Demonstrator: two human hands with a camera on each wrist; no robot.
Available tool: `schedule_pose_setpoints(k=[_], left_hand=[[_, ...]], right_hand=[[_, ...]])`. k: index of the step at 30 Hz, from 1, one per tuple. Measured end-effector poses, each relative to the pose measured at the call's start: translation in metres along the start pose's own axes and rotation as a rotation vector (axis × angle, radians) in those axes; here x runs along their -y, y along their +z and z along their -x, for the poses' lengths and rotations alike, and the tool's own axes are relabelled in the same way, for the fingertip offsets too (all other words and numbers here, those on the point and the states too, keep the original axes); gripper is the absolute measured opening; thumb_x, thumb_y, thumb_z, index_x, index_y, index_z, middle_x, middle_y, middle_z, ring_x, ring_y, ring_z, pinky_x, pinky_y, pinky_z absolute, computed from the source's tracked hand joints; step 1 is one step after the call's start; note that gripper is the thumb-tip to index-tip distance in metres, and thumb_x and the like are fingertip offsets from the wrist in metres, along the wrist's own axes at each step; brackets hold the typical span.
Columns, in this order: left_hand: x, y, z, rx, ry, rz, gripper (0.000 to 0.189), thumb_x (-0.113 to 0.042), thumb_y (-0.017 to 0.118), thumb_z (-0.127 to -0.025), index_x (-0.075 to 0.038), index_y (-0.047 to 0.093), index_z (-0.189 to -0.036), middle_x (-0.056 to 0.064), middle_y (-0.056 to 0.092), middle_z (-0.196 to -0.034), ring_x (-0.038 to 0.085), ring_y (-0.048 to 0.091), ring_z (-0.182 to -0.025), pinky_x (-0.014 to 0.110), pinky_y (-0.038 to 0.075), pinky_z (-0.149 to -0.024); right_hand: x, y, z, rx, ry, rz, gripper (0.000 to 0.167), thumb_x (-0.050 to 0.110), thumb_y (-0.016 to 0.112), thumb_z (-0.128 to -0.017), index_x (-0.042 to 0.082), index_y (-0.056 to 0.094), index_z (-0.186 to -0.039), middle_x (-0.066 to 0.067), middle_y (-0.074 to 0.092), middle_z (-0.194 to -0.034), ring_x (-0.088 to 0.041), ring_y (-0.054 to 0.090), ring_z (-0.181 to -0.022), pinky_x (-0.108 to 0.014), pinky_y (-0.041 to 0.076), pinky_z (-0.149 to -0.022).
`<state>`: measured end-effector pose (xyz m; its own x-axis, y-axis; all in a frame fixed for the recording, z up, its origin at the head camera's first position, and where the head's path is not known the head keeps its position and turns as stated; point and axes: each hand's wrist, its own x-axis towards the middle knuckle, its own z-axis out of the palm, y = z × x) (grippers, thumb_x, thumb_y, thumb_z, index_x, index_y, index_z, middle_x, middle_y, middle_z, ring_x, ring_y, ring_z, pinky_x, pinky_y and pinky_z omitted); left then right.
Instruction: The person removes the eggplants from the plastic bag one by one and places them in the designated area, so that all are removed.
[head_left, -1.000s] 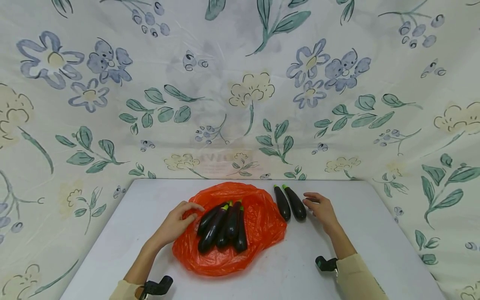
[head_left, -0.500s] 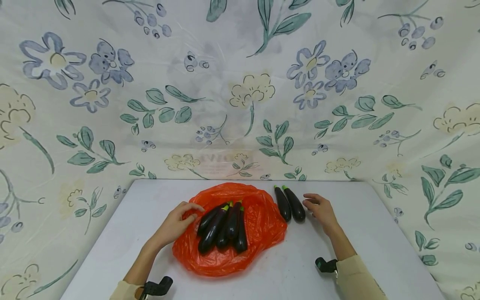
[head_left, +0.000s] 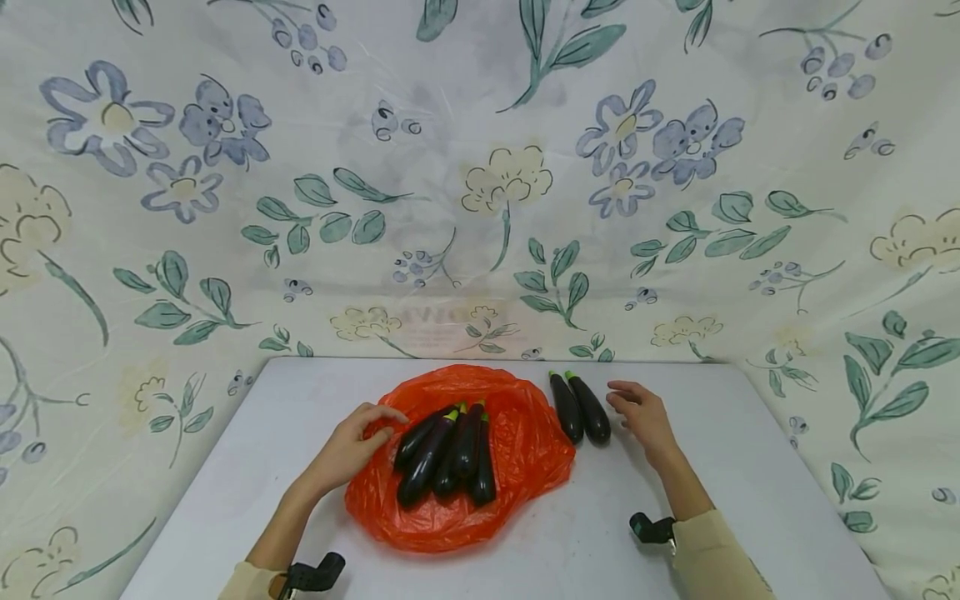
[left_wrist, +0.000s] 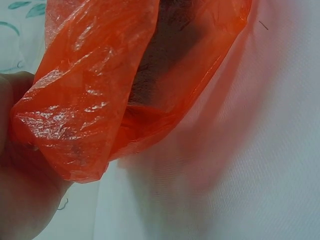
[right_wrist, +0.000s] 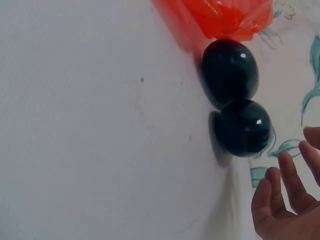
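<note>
In the head view, several dark purple eggplants (head_left: 429, 468) with green stem ends lie together on a crumpled red plastic bag (head_left: 525, 421). My left hand (head_left: 351, 446) is at the bag's left edge with thumb and fingers loosely bent and a gap between them. The left wrist view shows the red film (left_wrist: 85, 90) covering part of that hand. Two more eggplants (head_left: 590, 408) lie side by side just right of the bag. My right hand (head_left: 642, 418) hovers to their right, fingers relaxed and apart from them. In the right wrist view, its fingers (right_wrist: 292, 185) hold nothing.
Everything lies on a white table (head_left: 600, 533). A floral cloth (head_left: 480, 208) hangs behind the table's back edge and along both sides. A dark wrist camera (head_left: 318, 573) sits at each cuff.
My right hand lifts very slightly at the fingers. The left hand, bag and eggplants stay where they were, apart from a slight shift of the whole view.
</note>
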<state>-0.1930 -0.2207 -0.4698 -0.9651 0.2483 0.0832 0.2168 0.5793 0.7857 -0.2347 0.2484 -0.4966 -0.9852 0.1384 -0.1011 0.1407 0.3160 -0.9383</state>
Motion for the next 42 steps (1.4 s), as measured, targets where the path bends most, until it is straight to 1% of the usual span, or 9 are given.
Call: schedule_pose_setpoints(k=[4,8,15,19,22,25,31,37,42], left_hand=[[0.001,0.000,0.000,-0.002,0.002,0.003,0.025,-0.006,0.055,-0.099,-0.017,0.069,-0.116,0.008,0.057,-0.115,0.029,0.053,-0.110,0.055,0.050,-0.097],[0.003,0.000,-0.001,-0.001,0.006,0.005,0.025,-0.005,0.055,-0.099,-0.017,0.069,-0.116,0.008,0.057,-0.115,0.029,0.053,-0.110,0.054,0.050,-0.097],[0.004,0.000,0.000,-0.001,-0.002,0.005,0.025,-0.006,0.056,-0.099,-0.017,0.069,-0.117,0.009,0.057,-0.117,0.030,0.054,-0.112,0.054,0.050,-0.098],[0.004,-0.001,0.000,-0.002,-0.004,0.000,0.025,-0.006,0.055,-0.099,-0.018,0.069,-0.117,0.009,0.057,-0.117,0.029,0.054,-0.111,0.055,0.050,-0.098],[0.003,-0.001,0.000,-0.004,0.003,-0.001,0.025,-0.006,0.056,-0.099,-0.018,0.069,-0.117,0.008,0.057,-0.116,0.029,0.054,-0.110,0.054,0.050,-0.098],[0.004,-0.001,0.001,-0.003,0.008,0.000,0.025,-0.006,0.056,-0.099,-0.018,0.069,-0.117,0.008,0.057,-0.115,0.028,0.054,-0.108,0.053,0.051,-0.097],[0.003,-0.002,0.002,0.002,0.004,-0.001,0.025,-0.006,0.056,-0.099,-0.018,0.069,-0.117,0.008,0.057,-0.115,0.029,0.054,-0.109,0.053,0.051,-0.096],[0.001,-0.003,0.002,-0.001,0.003,0.002,0.025,-0.006,0.056,-0.099,-0.017,0.069,-0.117,0.009,0.057,-0.115,0.029,0.054,-0.109,0.051,0.051,-0.095],[0.000,-0.004,0.001,-0.005,0.009,0.000,0.025,-0.006,0.056,-0.099,-0.017,0.069,-0.116,0.008,0.057,-0.113,0.028,0.054,-0.108,0.049,0.050,-0.094]], right_hand=[[0.008,0.001,0.002,-0.012,-0.030,-0.046,0.044,0.030,0.058,-0.102,0.008,0.056,-0.139,-0.017,0.057,-0.135,-0.035,0.055,-0.119,-0.038,0.051,-0.089],[0.014,0.003,0.003,-0.009,-0.038,-0.081,0.043,0.030,0.059,-0.101,0.009,0.056,-0.139,-0.016,0.058,-0.134,-0.036,0.056,-0.118,-0.038,0.052,-0.090],[0.026,0.011,0.008,0.034,-0.077,-0.092,0.042,0.028,0.058,-0.101,0.008,0.057,-0.138,-0.017,0.058,-0.134,-0.034,0.058,-0.109,-0.040,0.054,-0.091],[0.034,0.016,0.011,0.057,-0.115,-0.095,0.041,0.028,0.059,-0.101,0.008,0.059,-0.136,-0.017,0.060,-0.131,-0.034,0.059,-0.105,-0.037,0.055,-0.088],[0.038,0.019,0.013,0.081,-0.130,-0.092,0.040,0.029,0.061,-0.100,0.008,0.060,-0.134,-0.016,0.061,-0.129,-0.032,0.060,-0.102,-0.032,0.055,-0.084],[0.042,0.023,0.016,0.110,-0.140,-0.086,0.043,0.030,0.062,-0.100,0.006,0.059,-0.135,-0.016,0.060,-0.128,-0.030,0.060,-0.100,-0.030,0.055,-0.082],[0.049,0.032,0.022,0.170,-0.145,-0.099,0.046,0.028,0.063,-0.099,0.002,0.057,-0.137,-0.017,0.060,-0.125,-0.027,0.059,-0.098,-0.028,0.055,-0.080],[0.050,0.043,0.025,0.227,-0.156,-0.105,0.044,0.026,0.064,-0.098,0.002,0.057,-0.135,-0.020,0.061,-0.119,-0.026,0.058,-0.094,-0.030,0.055,-0.077],[0.051,0.052,0.027,0.277,-0.157,-0.129,0.038,0.019,0.064,-0.098,0.004,0.059,-0.132,-0.023,0.061,-0.117,-0.030,0.060,-0.095,-0.034,0.056,-0.077]])
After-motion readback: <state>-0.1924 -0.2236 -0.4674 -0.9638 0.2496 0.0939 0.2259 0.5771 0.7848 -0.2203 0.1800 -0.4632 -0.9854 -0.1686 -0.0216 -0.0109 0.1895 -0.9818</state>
